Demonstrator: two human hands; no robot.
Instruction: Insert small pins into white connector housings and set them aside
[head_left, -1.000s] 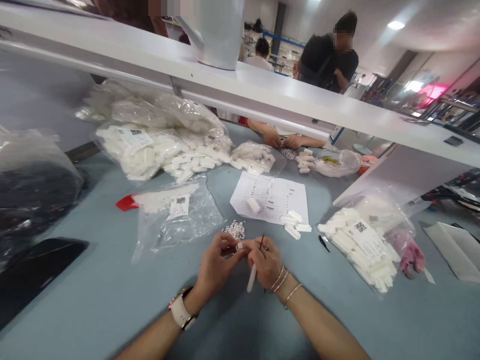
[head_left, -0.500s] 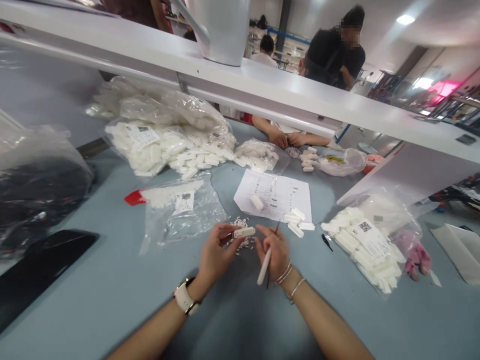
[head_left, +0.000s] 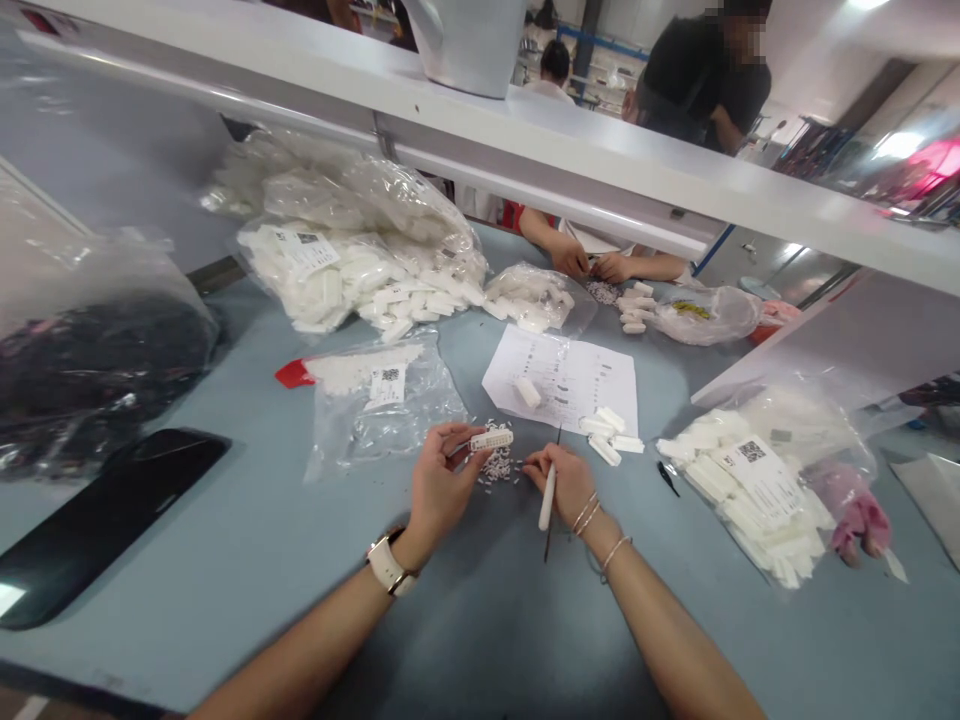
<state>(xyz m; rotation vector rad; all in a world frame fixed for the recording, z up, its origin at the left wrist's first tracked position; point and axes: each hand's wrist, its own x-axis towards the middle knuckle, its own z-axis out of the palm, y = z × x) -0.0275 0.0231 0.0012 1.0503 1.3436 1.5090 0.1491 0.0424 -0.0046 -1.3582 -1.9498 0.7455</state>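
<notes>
My left hand [head_left: 439,485] pinches a small white plastic block with rows of holes [head_left: 492,440], like a connector housing, above a pile of tiny white pieces [head_left: 496,468]. My right hand [head_left: 571,482] is closed around a tool with a white handle [head_left: 548,502]. A thin dark rod [head_left: 547,545] also sticks out below that hand; whether it belongs to the same tool I cannot tell. The right thumb and fingertips meet just right of the pile, apart from the block. Whether they pinch a tiny piece is too small to see.
Behind my hands lies a printed sheet [head_left: 517,360] with one white block [head_left: 527,391] on it and several more [head_left: 606,448] at its corner. Bags of white parts [head_left: 322,280] stand behind; another bag [head_left: 750,490] lies right. A co-worker's hands [head_left: 592,262] work under the shelf [head_left: 570,140].
My right hand has drawn away from the white block, down and to the right, to the pile's right edge. The left hand still holds the block. The whole view has shifted slightly.
</notes>
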